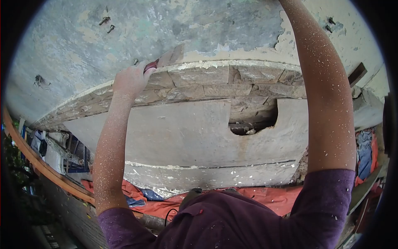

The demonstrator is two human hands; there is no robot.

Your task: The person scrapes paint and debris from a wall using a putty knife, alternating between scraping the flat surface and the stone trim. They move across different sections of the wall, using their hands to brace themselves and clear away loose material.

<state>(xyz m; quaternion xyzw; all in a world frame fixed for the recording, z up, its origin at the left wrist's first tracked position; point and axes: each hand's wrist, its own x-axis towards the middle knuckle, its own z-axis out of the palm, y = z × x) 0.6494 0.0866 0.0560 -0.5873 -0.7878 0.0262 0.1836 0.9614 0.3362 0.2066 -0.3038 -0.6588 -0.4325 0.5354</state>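
Observation:
My left hand [130,79] is raised and closed round the red handle of a scraper [151,65]. Its flat blade [172,56] lies against the peeling plaster where the wall meets a band of exposed bricks [215,76]. White paint flecks cover both my arms. My right forearm [325,83] reaches straight up along the right side, and its hand is out of the frame at the top. My purple shirt [232,220] fills the bottom.
A grey slab [182,133] below the bricks has a dark broken notch [253,123]. Orange sheeting [273,198] and blue cloth lie lower down. A curved wooden rail [41,166] runs at the left. Bent nails [105,20] stick out of the upper wall.

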